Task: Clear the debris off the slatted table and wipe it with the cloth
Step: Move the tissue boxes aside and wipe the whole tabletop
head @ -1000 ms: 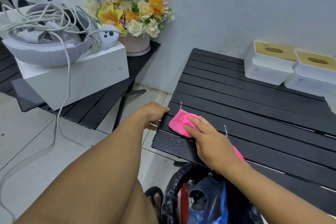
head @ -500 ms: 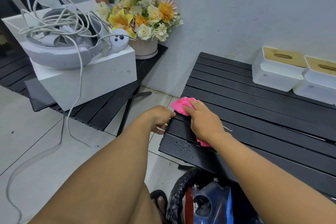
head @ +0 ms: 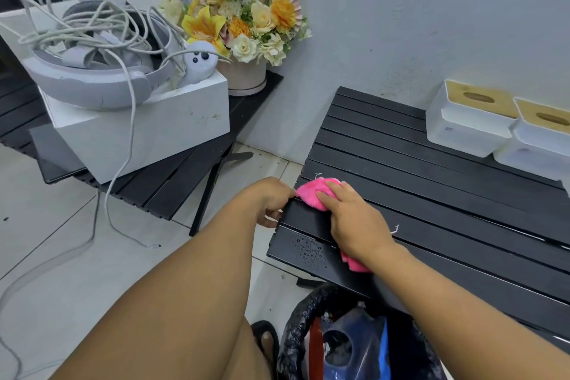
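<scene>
The right hand (head: 354,225) lies flat, fingers (head: 328,194) spread and pressing the pink cloth (head: 311,193) onto the table (head: 431,210) at its left edge; the cloth's tail shows under the wrist. The left hand (head: 271,200) curls over that edge, fingers closed on the slat end, seemingly steadying it. This looks like the wiping step. Water droplets (head: 308,251) sit on the near left corner, and white threads (head: 394,229) lie by the wrist. Next, the cloth likely needs dragging nearward over the droplets.
</scene>
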Tool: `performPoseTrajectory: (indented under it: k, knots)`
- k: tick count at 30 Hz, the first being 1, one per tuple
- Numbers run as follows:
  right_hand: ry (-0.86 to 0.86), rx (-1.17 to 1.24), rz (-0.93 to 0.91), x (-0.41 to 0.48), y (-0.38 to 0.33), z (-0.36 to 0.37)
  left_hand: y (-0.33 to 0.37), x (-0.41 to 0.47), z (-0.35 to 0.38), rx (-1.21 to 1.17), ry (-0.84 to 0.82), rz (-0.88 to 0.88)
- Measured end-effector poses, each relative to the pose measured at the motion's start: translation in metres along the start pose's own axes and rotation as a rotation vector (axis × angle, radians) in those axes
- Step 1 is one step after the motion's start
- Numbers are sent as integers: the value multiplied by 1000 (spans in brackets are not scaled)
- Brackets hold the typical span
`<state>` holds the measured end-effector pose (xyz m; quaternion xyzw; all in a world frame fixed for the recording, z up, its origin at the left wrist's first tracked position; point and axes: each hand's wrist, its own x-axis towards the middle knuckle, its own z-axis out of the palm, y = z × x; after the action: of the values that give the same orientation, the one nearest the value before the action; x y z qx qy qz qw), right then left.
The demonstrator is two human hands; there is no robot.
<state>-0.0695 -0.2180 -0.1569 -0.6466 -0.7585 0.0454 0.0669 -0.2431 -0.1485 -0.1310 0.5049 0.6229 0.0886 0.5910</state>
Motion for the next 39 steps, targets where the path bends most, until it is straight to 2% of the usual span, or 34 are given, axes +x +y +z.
performPoseTrajectory:
  k: [6,13,16,20,26,30,32,39]
  knots:
    - [-51,14,73,53,-3,0,0,1,0,11,8,11]
    - [10,18,60,-7,12,-4,1,3,2,29,10,18]
    - [-31,-18,71,-36,21,-6,0,3,1,25,24,21]
    - [-38,-50,97,-27,36,-9,-1,3,1,21,21,24]
    - [-35,-19,400,27,85,-19,-2,3,1,4,7,26]
    - [36,37,571,48,84,-18,-2,6,0,13,16,30]
    - [35,26,512,47,72,-16,-2,7,0,20,13,27]
    - [28,63,11,-12,-2,-1,-1,8,2,39,16,19]
